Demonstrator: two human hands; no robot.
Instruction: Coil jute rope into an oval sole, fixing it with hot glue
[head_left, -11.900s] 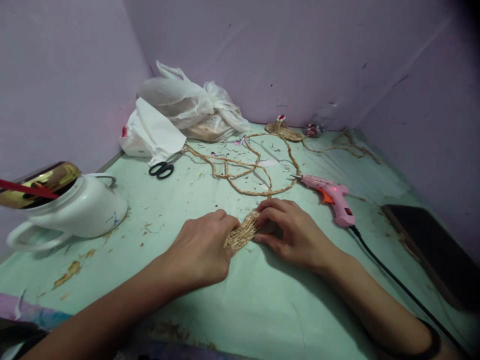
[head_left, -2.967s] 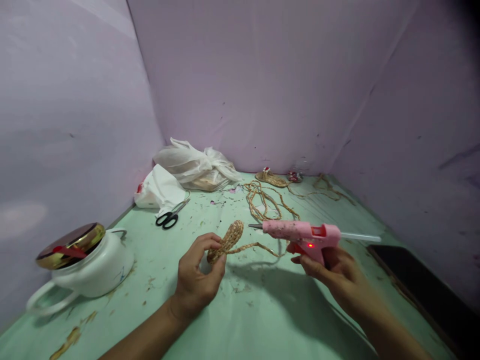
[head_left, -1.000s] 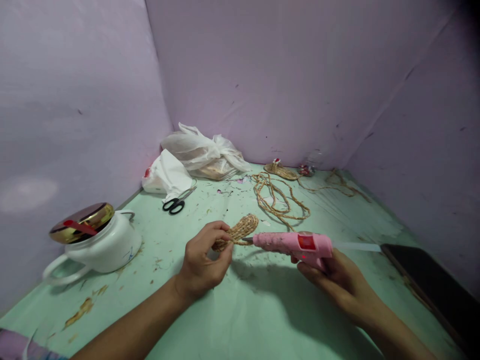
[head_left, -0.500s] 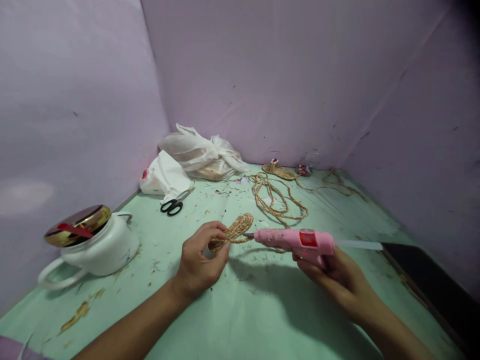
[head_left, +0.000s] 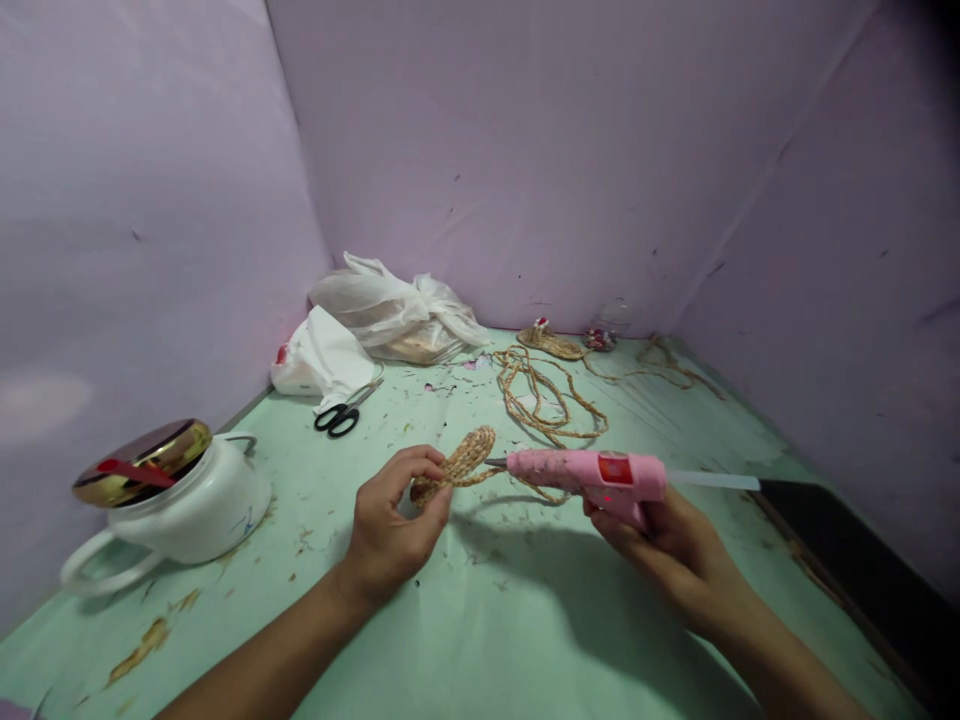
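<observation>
Currently, left hand (head_left: 391, 525) pinching coiled braid piece (head_left: 471, 450) above counter (head_left: 480, 650); right hand (head_left: 675, 556) gripping pink glue gun (head_left: 559, 470), nozzle (head_left: 496, 462) just beside piece. Slip could burn left hand; overlong squeeze might drip onto counter; loose cord (head_left: 583, 434) could snag.

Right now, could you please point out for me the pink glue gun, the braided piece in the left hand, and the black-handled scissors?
Pink glue gun (head_left: 566, 470), head view: side of its body.
Braided piece (head_left: 468, 456), head view: middle of its visible part.
Black-handled scissors (head_left: 355, 404), head view: where handles meet blades.
</observation>
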